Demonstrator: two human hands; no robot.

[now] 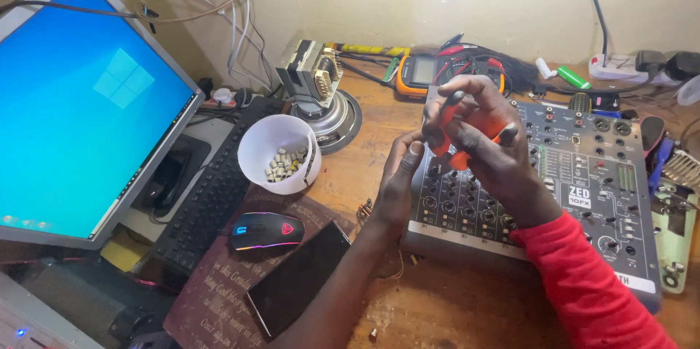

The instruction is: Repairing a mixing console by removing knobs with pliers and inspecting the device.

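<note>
My right hand (487,146), in a red sleeve, is closed around the orange-red handles of a small pair of pliers (448,139), held above the left part of a grey audio mixer (583,196). The tool's jaws are hidden behind my fingers. My left hand (399,181) reaches up beside it, thumb raised, fingertips touching the mixer's left edge near the tool. I cannot tell whether the left hand pinches anything. Rows of small knobs cover the mixer's face.
A white plastic cup (280,152) with several small pale caps stands left of the mixer. A lit mouse (267,231) and dark phone (299,279) lie on a brown book. A monitor (80,101), keyboard (213,190), speaker driver (327,110), multimeter (421,72) and cables crowd the bench.
</note>
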